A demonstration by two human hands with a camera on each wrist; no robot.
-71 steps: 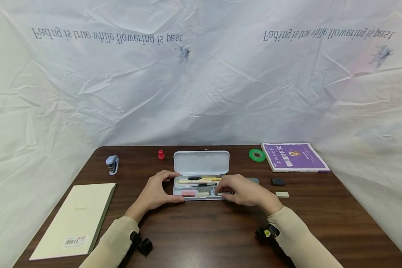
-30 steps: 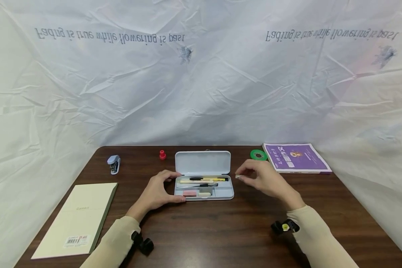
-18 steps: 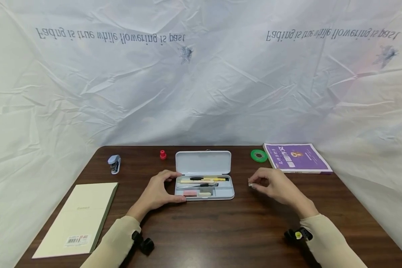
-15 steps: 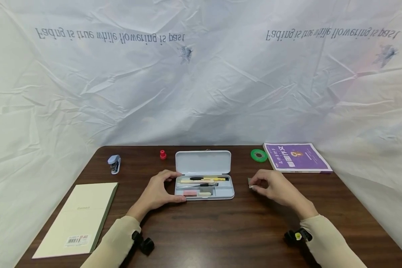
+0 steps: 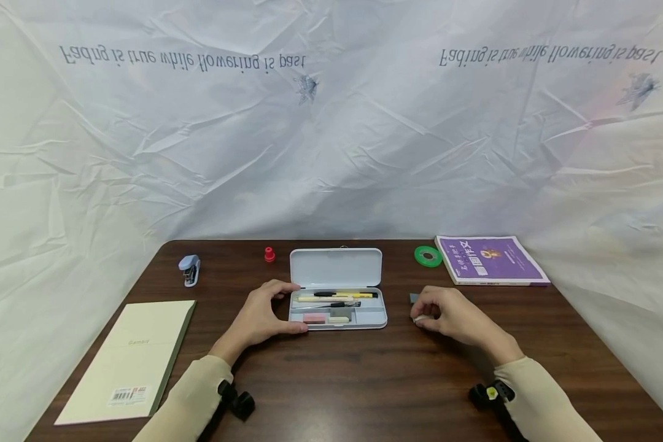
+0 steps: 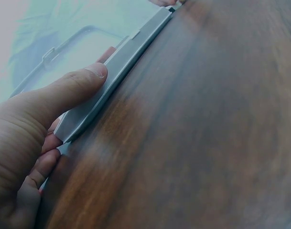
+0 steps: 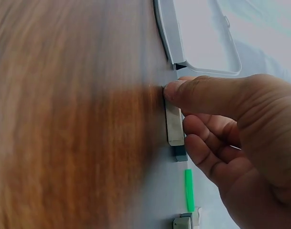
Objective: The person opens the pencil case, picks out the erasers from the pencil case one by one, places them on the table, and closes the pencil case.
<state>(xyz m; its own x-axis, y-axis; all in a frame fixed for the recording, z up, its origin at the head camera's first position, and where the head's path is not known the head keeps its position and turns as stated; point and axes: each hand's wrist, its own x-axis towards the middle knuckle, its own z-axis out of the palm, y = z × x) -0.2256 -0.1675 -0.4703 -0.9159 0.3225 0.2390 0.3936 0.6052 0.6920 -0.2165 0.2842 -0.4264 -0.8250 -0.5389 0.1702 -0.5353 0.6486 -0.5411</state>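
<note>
A pale-blue pencil case (image 5: 371, 316) lies with its lid raised in the middle of the table. It holds a yellow-and-black pen (image 5: 355, 294), a cream pen, a black-tipped pen, a pink eraser (image 5: 314, 318) and a small cream block (image 5: 339, 320). The left hand (image 5: 256, 316) grips the case's left end, thumb along its front wall (image 6: 131, 50). To the right of the case, the right hand (image 5: 455, 314) pinches a small cream eraser (image 7: 174, 125) between thumb and fingers, low over the table. Whether it touches the wood I cannot tell. Behind it is a grey block (image 5: 414, 298), partly hidden by the fingers.
Green tape (image 5: 428, 256) and a purple book (image 5: 492, 261) lie at the back right. A red cap-like piece (image 5: 269, 254) and a stapler (image 5: 189, 270) stand at the back left, above a cream notebook (image 5: 129, 362). More small blocks (image 7: 182, 223) lie beyond the right hand.
The right hand has lifted the cream eraser out of the case's right compartment, carried it right and lowered it in front of the grey block. The left hand has stayed on the case.
</note>
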